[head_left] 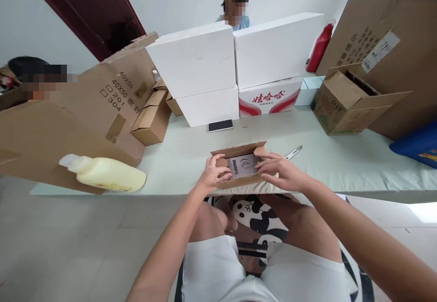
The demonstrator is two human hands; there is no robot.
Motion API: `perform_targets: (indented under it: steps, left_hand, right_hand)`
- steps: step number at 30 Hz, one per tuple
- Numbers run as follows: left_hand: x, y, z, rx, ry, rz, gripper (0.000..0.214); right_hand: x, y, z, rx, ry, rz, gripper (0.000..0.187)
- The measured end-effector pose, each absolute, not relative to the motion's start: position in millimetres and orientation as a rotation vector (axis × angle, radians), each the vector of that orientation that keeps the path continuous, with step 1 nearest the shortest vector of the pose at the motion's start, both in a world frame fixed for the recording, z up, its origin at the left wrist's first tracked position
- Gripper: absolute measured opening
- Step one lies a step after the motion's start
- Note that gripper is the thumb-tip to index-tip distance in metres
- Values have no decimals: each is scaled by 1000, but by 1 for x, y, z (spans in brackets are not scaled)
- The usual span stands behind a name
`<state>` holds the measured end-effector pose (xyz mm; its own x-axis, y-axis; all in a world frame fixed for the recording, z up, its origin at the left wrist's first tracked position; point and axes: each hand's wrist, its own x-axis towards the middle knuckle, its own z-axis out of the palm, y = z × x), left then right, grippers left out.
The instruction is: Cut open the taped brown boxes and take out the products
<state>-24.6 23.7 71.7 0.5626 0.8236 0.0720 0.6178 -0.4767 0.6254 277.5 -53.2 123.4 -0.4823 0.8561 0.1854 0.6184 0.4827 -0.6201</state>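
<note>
A small open cardboard box [239,149] sits at the near edge of the pale green table [334,156]. Inside it lies a grey packet [243,165] with a round shape and a printed label. My left hand [213,172] grips the box's left side, fingers curled over the rim. My right hand [278,170] rests on the right side, its fingers reaching onto the packet and the box's edge. Both forearms come up from my lap.
A pale yellow bottle [104,173] lies on flattened cardboard at the left. White foam boxes [194,58] stand at the back with a phone [220,125] before them. A metal blade [294,152] lies right of the box. An open carton [344,101] sits right. A person sits behind.
</note>
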Motion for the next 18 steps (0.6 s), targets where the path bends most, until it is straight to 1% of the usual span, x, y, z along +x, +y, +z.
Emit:
perform_targets:
  steps: [6,9,11,13,16,18]
  left_hand:
    - [-24,25,76,2094,1221,766,40]
    - [-27,35,86,1963,1296,888,45]
    - [-31,39,101,1919,1386,893,43]
    - [-34,37,123,1951,1473,741,37]
    - [-27,19,166,2136,1613,305,27]
    - [-12,2,193,2263,1684,100,33]
  right_hand:
    - [268,-55,146,-1275,-2557,406,33]
    - [272,-52,152,-1341,-2577,146,35]
    - [278,-52,150,-1449,-2515,30,32]
    - [282,-56,142,-1548,-2443,61,30]
    - [277,-72,125,-1568,-2339,189,32]
    - [269,-86,114,-1542,-2253,171,30]
